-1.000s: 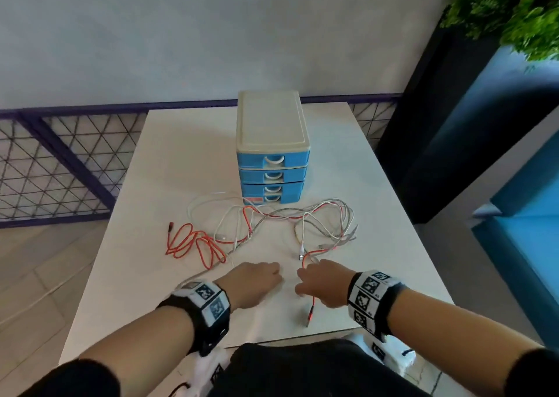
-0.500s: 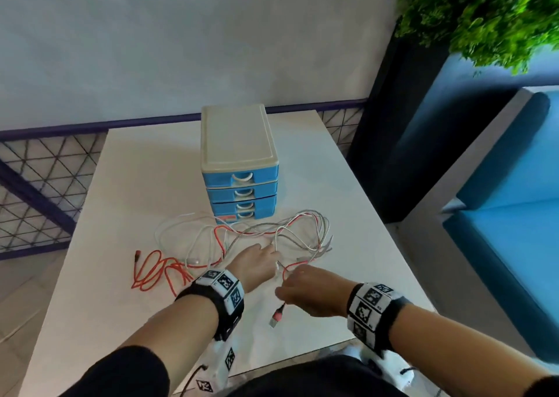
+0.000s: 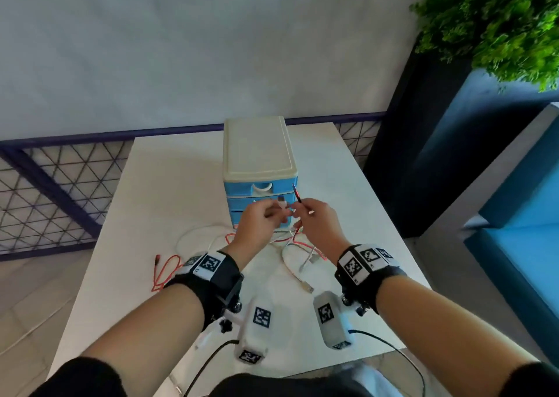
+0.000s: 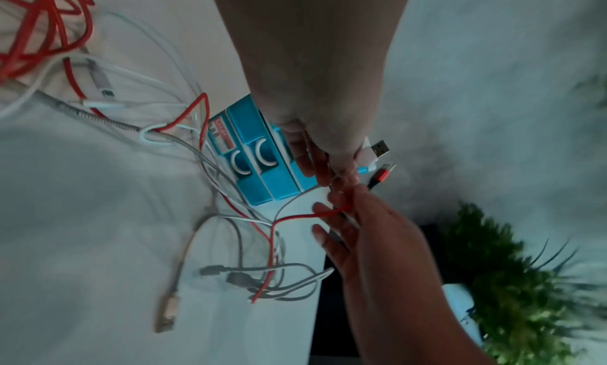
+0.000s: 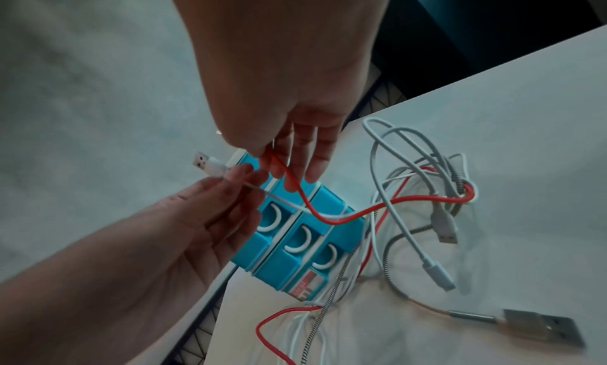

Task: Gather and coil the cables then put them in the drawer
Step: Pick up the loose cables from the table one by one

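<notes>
A tangle of red, white and grey braided cables (image 3: 302, 254) lies on the white table (image 3: 169, 191) in front of a small blue drawer unit (image 3: 260, 166) whose drawers are closed. Both hands are raised above the tangle, close together before the drawer fronts. My left hand (image 3: 279, 212) pinches the white cable's USB plug (image 3: 282, 202), which also shows in the right wrist view as the white plug (image 5: 210, 164). My right hand (image 3: 302, 212) pinches the red cable (image 5: 295, 188) just below its red plug (image 4: 382, 174). Both cables trail down into the pile.
More red cable (image 3: 165, 271) loops at the table's left front. A loose grey USB plug (image 3: 308, 287) lies near the front edge. A dark planter with a green plant (image 3: 496, 21) and a blue seat (image 3: 520, 245) stand to the right, and a mesh railing (image 3: 54, 203) runs at the left.
Both hands have left the tabletop and risen in front of the drawer unit, each lifting a cable end out of the tangle. The hands have come closer together.
</notes>
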